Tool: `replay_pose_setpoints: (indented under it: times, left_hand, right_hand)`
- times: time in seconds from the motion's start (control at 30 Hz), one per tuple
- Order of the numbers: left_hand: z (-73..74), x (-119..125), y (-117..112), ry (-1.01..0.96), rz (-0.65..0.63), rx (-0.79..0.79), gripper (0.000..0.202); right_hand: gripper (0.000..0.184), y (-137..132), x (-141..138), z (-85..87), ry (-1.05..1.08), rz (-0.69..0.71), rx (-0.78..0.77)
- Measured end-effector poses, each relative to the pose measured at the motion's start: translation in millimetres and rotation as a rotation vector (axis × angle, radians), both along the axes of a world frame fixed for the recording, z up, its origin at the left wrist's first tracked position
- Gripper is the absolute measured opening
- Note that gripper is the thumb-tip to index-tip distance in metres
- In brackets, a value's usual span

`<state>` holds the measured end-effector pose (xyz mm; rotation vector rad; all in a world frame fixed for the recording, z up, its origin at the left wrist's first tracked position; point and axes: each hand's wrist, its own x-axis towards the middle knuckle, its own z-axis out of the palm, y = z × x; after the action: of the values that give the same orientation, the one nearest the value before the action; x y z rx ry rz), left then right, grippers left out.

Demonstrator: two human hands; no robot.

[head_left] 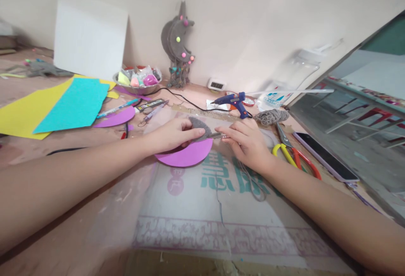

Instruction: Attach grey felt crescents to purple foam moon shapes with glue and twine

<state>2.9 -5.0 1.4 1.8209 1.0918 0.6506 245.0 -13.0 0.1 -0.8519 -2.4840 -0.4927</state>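
The left hand (185,134) pinched the partly yarn-covered purple cutout (185,154), seemingly steadying it, while the right hand (247,141), toward three o'clock, gripped grey yarn (217,135).

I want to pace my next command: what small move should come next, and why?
Probably ease the slim item at the right hand's fingertips gently against the edge of the gray patch. The item lies right by that edge, the patch leaves much of the purple piece bare, and the left hand holds both, its thumb on the gray.
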Motion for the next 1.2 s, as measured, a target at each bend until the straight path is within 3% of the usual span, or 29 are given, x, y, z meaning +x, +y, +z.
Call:
replay_pose_setpoints:
  times: [1.2]
  left_hand:
    - [1.8,0.0,-1.3,-0.009,-0.023,0.003,0.042]
  right_hand:
    - [0.024,2.6,1.4,0.6,0.034,0.036,-0.029]
